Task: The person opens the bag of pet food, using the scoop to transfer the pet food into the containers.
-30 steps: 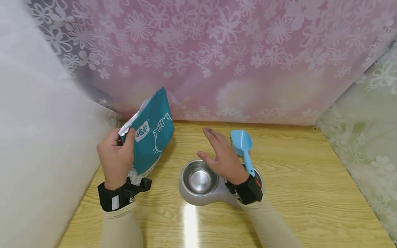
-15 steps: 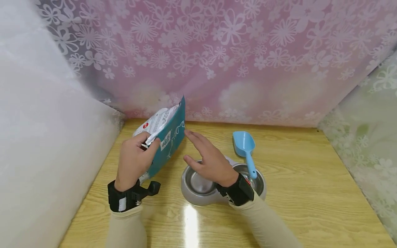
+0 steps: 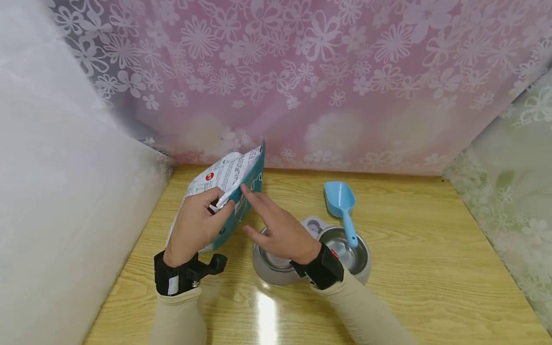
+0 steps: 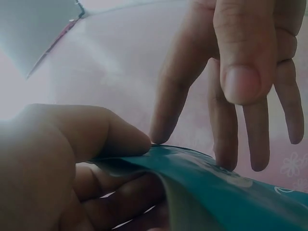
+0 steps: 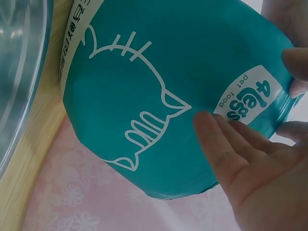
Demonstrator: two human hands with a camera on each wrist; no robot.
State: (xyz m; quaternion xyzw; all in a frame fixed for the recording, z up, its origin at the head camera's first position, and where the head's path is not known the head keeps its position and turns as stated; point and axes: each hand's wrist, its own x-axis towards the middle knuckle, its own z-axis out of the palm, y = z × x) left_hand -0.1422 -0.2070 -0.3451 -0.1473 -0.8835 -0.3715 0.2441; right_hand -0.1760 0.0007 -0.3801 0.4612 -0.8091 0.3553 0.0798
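Observation:
A teal and white 4Legs pet food bag (image 3: 222, 175) tilts at the left of the table, its printed back facing up. My left hand (image 3: 196, 227) pinches its top edge between thumb and curled fingers. With fingers extended, my right hand (image 3: 282, 232) reaches the bag's front near that edge. In the left wrist view, the right index fingertip (image 4: 161, 134) meets the top edge beside the left thumb (image 4: 127, 137). A white cat outline (image 5: 144, 132) shows on the bag's teal front in the right wrist view. The bag's contents are hidden.
A grey double pet bowl (image 3: 364, 263) with steel basins stands below my right hand, which partly covers it. Behind it lies a light blue scoop (image 3: 340, 199), its handle over the right basin. Flowered pink sheeting (image 3: 302, 96) backs the wooden table (image 3: 431, 249).
My left hand has moved right with the bag, tipping it so its back shows. The right hand has moved left, from over the bowl to the bag. The scoop stays put.

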